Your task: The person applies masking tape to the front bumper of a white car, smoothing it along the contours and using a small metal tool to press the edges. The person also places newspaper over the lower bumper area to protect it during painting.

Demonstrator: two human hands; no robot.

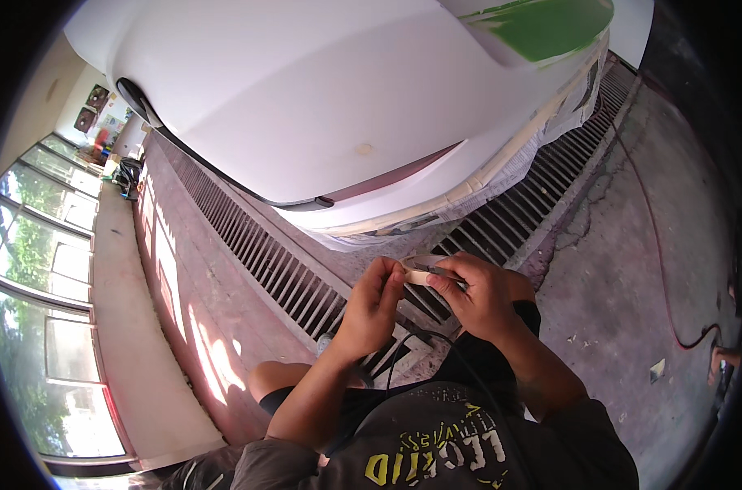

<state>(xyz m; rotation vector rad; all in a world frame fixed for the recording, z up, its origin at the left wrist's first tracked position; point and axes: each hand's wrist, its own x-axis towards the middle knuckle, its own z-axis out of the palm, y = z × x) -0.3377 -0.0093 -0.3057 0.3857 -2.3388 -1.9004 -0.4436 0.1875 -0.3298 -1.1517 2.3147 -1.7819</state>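
Observation:
Both my hands meet in front of my knees around a small roll of masking tape [417,278], pale cream in colour. My left hand [373,304] pinches the roll's left side or its loose end between thumb and fingers; which of these is hidden. On the other side, my right hand [479,294] is closed on the roll, thumb against its edge. A thin dark piece also shows by the right fingers, too small to name. Beyond the hands is a white car bumper [363,147], its lower edge covered with masking tape and newspaper [502,175].
Metal floor grates [257,253] run under and beside the car. A red hose [657,237] lies across the concrete at right, near part of another person [724,359]. Windows [48,327] line the left wall. Green filler or paint [550,28] covers a far-right panel.

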